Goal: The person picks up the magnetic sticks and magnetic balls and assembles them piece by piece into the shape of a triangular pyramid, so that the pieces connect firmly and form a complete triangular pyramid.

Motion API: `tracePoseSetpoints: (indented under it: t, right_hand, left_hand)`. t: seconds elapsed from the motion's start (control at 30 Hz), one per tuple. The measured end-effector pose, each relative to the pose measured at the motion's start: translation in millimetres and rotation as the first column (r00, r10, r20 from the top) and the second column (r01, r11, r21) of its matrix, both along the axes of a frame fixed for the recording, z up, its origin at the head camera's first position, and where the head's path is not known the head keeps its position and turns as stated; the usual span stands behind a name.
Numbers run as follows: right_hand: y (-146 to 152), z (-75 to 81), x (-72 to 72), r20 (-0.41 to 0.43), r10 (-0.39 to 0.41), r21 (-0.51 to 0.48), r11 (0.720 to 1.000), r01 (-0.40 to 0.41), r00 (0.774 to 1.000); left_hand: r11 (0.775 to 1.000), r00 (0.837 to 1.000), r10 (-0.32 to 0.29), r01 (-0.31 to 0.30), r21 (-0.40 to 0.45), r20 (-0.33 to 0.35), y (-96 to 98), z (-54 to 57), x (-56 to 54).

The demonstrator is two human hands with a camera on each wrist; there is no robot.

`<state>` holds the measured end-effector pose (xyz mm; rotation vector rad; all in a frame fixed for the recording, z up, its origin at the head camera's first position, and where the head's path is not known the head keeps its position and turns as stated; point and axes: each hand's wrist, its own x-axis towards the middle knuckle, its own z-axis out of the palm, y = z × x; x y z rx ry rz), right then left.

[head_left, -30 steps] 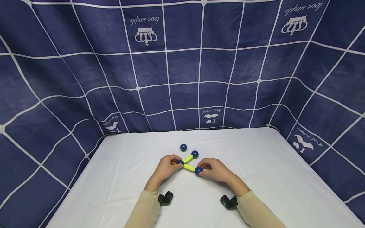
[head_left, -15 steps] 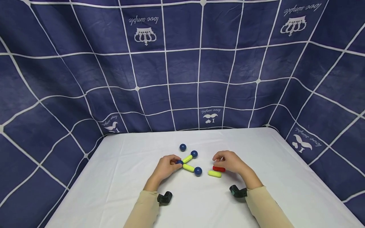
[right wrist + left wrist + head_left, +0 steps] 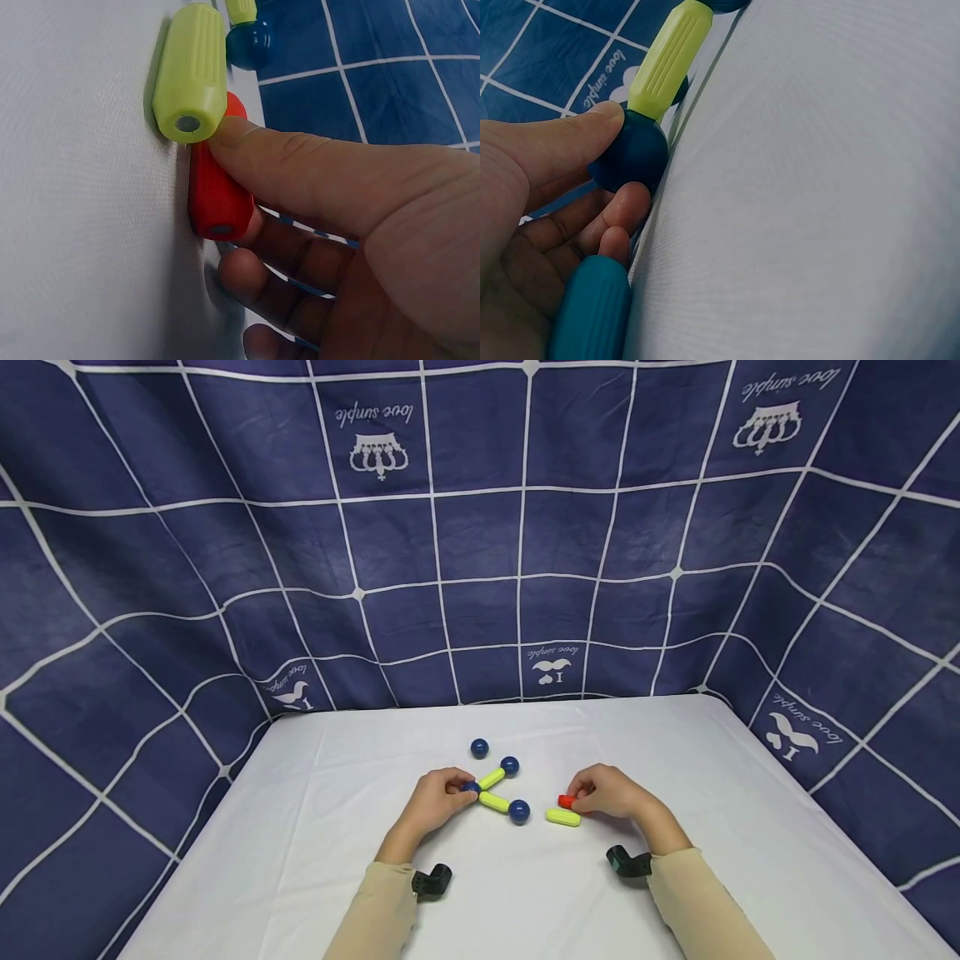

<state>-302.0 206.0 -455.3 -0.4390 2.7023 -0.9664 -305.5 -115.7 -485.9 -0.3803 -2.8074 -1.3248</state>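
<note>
My left hand [image 3: 437, 799] pinches a dark blue ball [image 3: 632, 154] between thumb and fingers. Two yellow-green ribbed rods fan out from that ball: one rod [image 3: 491, 778] reaches to a blue ball [image 3: 510, 766], the other [image 3: 494, 802] to a nearer ball [image 3: 519, 812]. A teal rod [image 3: 592, 311] shows beside my left palm in the left wrist view; the head view hides it. My right hand [image 3: 611, 793] pinches a red rod [image 3: 217, 187] at the table surface. Right beside it lies a loose yellow-green rod [image 3: 191, 67], with a grey metal spot in its end.
A single blue ball [image 3: 479, 748] sits behind the joined pieces. White cloth covers the table [image 3: 360, 777]. Dark blue checked fabric [image 3: 480, 543] hangs behind it and along both sides. Black wrist cameras [image 3: 432, 881] stick out inward from both sleeves.
My right hand let go of the nearer blue ball, moved right to the loose rods and took hold of the red one. The left hand keeps its grip on the joining ball.
</note>
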Motion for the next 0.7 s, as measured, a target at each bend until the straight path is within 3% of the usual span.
tracePoseSetpoints:
  t: [0.37, 0.7]
  right_hand:
    - [2, -2.6, -2.3, -0.04, -0.012, -0.023, 1.0, 0.011, 0.999]
    - [-15, -6.8, -11.8, 0.008, -0.177, -0.182, 0.968, 0.176, 0.984]
  left_hand:
    - [1.0, 1.0, -0.001, 0.001, 0.011, 0.001, -0.6, 0.2, 1.1]
    - [1.0, 1.0, -0.005, 0.005, 0.018, -0.005, -0.8, 1.3, 2.5]
